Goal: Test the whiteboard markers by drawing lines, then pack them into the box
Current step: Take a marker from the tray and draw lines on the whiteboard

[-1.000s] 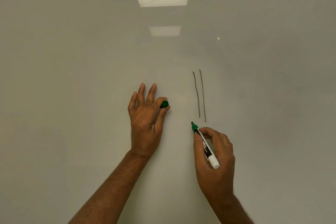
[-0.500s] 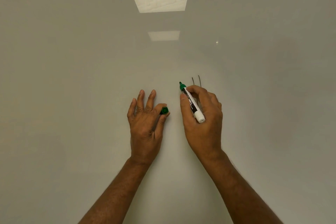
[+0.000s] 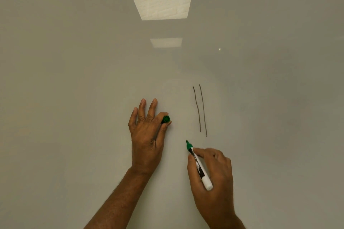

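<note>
Fingers [image 3: 202, 151] of right hand [image 3: 214, 178] grip the marker [image 3: 197, 163], half-hiding its label [image 3: 200, 170]; left hand [image 3: 147, 135] pinches the cap [image 3: 165, 119].

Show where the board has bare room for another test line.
The whiteboard is bare left of the left hand and right of the two drawn lines, and above both up to the light reflections. Crowded: the narrow strip between the green cap the left hand pinches and the lines, with the marker in the right hand just below it.
</note>
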`<act>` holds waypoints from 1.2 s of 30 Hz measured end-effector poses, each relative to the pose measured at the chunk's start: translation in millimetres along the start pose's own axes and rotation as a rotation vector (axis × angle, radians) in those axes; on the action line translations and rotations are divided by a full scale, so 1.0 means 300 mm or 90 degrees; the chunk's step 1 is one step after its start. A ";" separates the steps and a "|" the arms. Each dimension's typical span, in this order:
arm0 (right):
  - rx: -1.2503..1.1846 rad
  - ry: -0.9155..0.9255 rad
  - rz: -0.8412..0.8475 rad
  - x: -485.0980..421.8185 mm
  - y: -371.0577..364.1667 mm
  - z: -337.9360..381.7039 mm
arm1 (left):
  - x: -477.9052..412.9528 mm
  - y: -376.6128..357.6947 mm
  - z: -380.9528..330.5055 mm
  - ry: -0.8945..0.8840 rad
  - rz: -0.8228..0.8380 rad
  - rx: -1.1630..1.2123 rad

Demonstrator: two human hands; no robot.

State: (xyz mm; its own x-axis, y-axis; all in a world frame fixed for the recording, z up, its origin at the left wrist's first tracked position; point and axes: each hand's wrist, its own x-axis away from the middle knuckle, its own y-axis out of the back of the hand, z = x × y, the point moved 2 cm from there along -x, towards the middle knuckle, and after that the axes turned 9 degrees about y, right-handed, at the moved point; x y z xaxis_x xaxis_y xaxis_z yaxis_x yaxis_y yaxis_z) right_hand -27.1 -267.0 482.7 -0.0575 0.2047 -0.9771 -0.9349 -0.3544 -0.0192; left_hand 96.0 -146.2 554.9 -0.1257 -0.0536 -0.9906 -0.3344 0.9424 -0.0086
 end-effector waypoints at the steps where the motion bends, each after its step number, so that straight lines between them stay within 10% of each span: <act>1: -0.002 -0.019 0.009 0.012 0.001 -0.005 | 0.000 0.001 -0.002 0.002 0.001 -0.003; 13: -0.381 -0.231 0.064 -0.021 0.153 0.136 | 0.067 0.083 -0.109 0.044 0.038 0.028; 23: -0.444 -0.236 0.143 0.014 0.187 0.210 | 0.123 0.218 -0.305 0.690 0.078 0.574; 36: -0.488 -0.243 0.110 0.055 0.226 0.215 | 0.212 0.211 -0.427 0.825 0.138 0.731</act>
State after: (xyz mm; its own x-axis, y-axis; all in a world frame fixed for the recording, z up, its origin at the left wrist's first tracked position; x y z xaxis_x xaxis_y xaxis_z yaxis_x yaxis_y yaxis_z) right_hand -113.9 -228.7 479.1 -0.4188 0.3344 -0.8443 -0.4162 -0.8970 -0.1488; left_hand -52.9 -132.2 508.8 -0.8685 0.4272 -0.2514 0.4910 0.6720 -0.5543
